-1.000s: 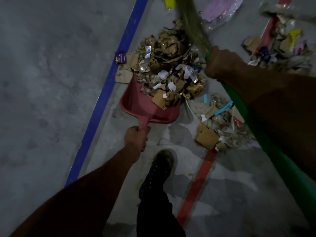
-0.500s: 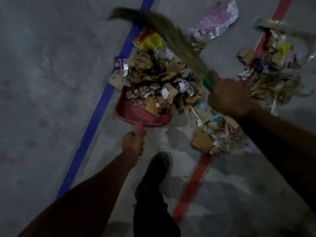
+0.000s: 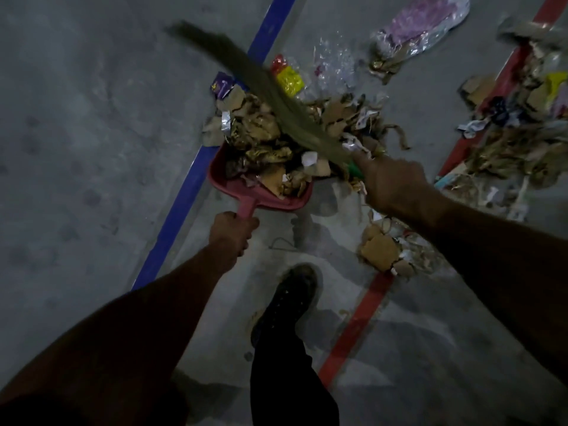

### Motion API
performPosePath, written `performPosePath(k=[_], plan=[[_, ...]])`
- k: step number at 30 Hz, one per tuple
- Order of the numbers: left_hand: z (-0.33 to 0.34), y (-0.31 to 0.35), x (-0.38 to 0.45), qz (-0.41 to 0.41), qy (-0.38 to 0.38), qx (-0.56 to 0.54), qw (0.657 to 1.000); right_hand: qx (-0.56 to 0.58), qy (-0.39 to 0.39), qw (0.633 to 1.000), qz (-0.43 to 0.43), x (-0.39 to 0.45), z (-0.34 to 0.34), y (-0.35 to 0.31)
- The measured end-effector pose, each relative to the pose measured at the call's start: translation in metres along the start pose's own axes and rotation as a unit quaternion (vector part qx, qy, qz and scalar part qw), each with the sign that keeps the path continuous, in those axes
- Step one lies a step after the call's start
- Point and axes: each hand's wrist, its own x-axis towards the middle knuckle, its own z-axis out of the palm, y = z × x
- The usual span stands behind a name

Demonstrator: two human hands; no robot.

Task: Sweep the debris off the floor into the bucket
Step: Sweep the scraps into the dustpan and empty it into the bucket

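My left hand (image 3: 231, 234) grips the handle of a red dustpan (image 3: 236, 187) that lies on the grey floor, piled with torn cardboard and paper debris (image 3: 276, 142). My right hand (image 3: 392, 182) holds a grass broom (image 3: 276, 99) by its green neck, the bristles slanting up and left over the debris pile. A smaller heap of cardboard scraps (image 3: 381, 250) lies right of the dustpan, under my right forearm. No bucket is in view.
A blue floor line (image 3: 184, 192) runs left of the dustpan and a red line (image 3: 356, 330) runs to its right. More litter (image 3: 516, 118) lies at the far right, a purple plastic wrapper (image 3: 424, 16) at the top. My dark shoe (image 3: 289, 299) stands below the dustpan.
The broom has swung from upright at the top to slanting left across the pile. My right hand has moved down and towards the dustpan. My left hand keeps its grip.
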Motion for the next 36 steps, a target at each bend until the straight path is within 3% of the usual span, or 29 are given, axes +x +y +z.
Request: performPosePath(k=[4, 9, 15, 18, 23, 30, 36], plan=[[-0.01, -0.005, 0.014, 0.019, -0.027, 0.17, 0.985, -0.047, -0.016, 0.999, -0.019, -0.036, 0.036, -0.002], [-0.019, -0.008, 0.026, 0.054, -0.026, 0.271, 0.961, 0.057, 0.026, 0.997, 0.053, -0.063, 0.053, -0.001], [-0.043, -0.006, 0.035, 0.148, -0.022, 0.459, 0.875, 0.192, 0.15, 0.957, 0.16, -0.074, 0.042, 0.049], [-0.045, 0.0, 0.037, 0.166, -0.013, 0.486, 0.858, 0.182, 0.146, 0.946, 0.223, -0.077, 0.047, 0.08], [-0.032, 0.012, 0.04, 0.177, -0.017, 0.481, 0.859, 0.211, 0.068, 0.949, 0.222, -0.098, 0.082, 0.075], [-0.004, 0.011, 0.036, 0.167, 0.001, 0.429, 0.888, 0.232, 0.06, 0.954, 0.179, -0.103, 0.109, 0.007], [-0.011, -0.003, 0.035, 0.138, 0.025, 0.383, 0.913, 0.241, 0.14, 0.94, 0.199, -0.114, 0.083, 0.032]])
